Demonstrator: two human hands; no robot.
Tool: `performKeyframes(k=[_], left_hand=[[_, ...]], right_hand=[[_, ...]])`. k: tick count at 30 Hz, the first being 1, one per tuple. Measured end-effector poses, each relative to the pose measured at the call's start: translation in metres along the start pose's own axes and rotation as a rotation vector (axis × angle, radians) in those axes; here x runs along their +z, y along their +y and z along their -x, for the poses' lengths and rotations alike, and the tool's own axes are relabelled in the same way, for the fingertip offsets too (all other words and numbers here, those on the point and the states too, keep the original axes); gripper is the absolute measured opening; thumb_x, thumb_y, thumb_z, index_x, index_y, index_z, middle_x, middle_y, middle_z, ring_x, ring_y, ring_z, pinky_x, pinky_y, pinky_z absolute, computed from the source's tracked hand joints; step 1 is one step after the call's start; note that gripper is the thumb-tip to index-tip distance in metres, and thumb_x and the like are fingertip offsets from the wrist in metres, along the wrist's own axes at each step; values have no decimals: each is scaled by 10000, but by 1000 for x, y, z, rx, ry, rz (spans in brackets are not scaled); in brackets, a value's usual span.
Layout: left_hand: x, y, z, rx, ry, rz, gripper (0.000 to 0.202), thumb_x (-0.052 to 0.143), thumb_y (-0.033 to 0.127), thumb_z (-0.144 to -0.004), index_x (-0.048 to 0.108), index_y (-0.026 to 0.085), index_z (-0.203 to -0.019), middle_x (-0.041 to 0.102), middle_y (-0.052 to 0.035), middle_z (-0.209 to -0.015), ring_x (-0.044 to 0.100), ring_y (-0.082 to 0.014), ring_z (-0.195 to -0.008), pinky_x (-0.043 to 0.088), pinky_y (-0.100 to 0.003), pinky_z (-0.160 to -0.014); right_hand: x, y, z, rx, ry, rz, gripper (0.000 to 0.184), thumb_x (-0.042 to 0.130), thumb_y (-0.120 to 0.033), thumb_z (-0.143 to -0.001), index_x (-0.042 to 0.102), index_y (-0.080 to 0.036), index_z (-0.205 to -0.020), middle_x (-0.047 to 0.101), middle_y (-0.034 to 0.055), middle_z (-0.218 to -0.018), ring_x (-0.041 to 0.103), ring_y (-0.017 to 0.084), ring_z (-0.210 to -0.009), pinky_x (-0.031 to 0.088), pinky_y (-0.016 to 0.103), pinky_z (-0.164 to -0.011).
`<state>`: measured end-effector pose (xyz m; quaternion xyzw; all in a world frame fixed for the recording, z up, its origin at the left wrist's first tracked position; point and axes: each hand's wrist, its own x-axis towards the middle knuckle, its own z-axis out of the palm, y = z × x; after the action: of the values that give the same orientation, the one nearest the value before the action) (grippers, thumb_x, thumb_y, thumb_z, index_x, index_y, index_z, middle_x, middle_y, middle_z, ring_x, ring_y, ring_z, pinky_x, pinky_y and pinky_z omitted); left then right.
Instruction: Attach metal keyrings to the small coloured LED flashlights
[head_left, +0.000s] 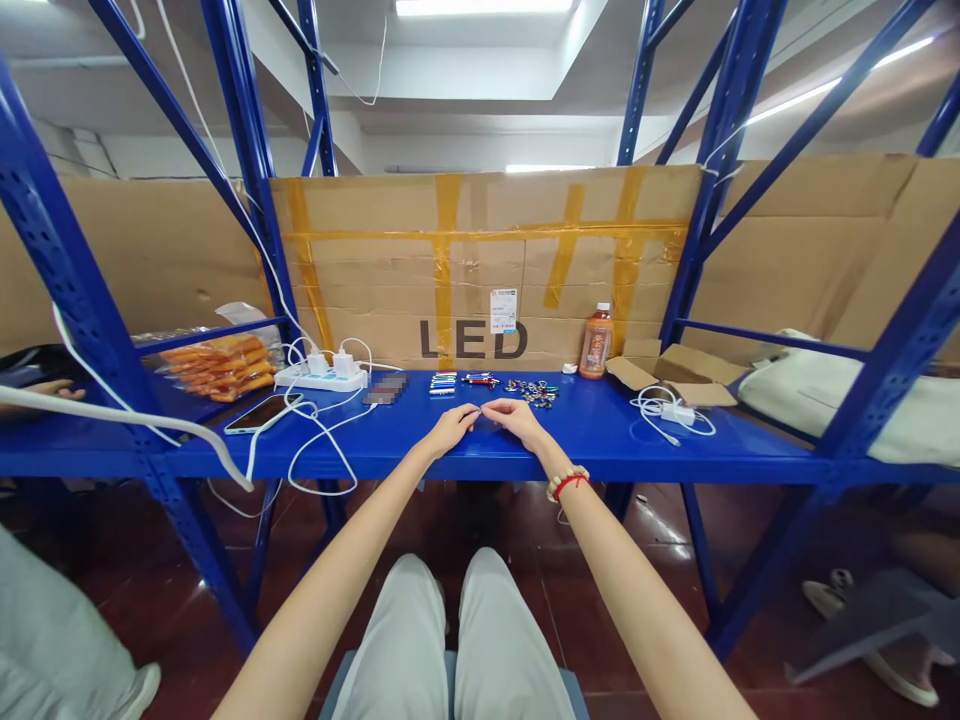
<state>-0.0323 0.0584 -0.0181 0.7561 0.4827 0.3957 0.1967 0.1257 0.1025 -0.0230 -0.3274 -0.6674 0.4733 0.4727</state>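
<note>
My left hand [451, 428] and my right hand [516, 418] meet fingertip to fingertip just above the front of the blue table [412, 447]. Both are closed in a pinch. A tiny dark bit shows where the fingertips meet, too small to name. Right behind my hands lies a loose pile of small shiny metal pieces [534, 392]. To its left is a small bunch of red and blue pen-like sticks [480, 379]. Farther left, several blue-and-white sticks [442, 384] lie in a neat stack.
At the left are a power strip [322, 376], a phone [264, 414], white cables and bagged orange items [221, 362]. A drink bottle [596, 343], open carton [679, 375] and charger with cable [677, 412] stand right. Cardboard [360, 280] backs the table; blue posts flank it.
</note>
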Motion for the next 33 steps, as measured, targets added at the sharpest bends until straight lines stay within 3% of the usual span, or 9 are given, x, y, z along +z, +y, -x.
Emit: performKeyframes(k=[8,13,16,22,27,33], left_hand=[[-6,-1,-4,66,-95,43,315,348,389,-845,560,162,-902,537,7,-686,489,-127,-721,371,-228,-735],[-7,-4,-8,58,-118,-33,296,324,362,-858,527,166,-769,564,7,-714,505,-122,-729,377,-223,-741],[-8,-12,-21,74,-163,-61,297,327,354,-858,523,162,-743,566,3,-700,513,-126,-720,382,-227,-735],[-8,-32,-51,83,-82,-91,249,316,293,-868,522,152,-862,522,9,-645,500,-121,-653,389,-235,-696],[-9,-46,-68,137,-134,-168,256,305,283,-887,507,143,-957,514,0,-671,496,-124,-652,393,-236,-658],[-7,-57,-86,276,42,-270,230,278,266,-907,475,162,-966,567,-76,-973,529,-167,-866,400,-281,-769]], right_hand=[[-7,-3,-5,139,-61,-13,340,729,-377,-556,669,-158,-808,605,12,-724,489,75,-623,396,181,-554],[-20,-6,-17,218,-264,16,339,728,-402,-581,664,-176,-827,614,25,-787,505,69,-623,444,180,-586],[-28,-8,-35,214,-351,144,344,721,-429,-590,668,-192,-834,616,27,-787,522,83,-639,449,179,-561],[-32,-12,-77,136,-359,331,346,732,-431,-563,682,-175,-789,612,21,-705,516,81,-583,423,178,-519],[-38,2,-104,143,-420,291,333,737,-415,-545,679,-155,-743,609,16,-687,507,71,-553,414,180,-508],[-42,17,-132,128,-377,125,335,748,-409,-528,665,-145,-717,608,8,-710,504,58,-558,417,176,-525]])
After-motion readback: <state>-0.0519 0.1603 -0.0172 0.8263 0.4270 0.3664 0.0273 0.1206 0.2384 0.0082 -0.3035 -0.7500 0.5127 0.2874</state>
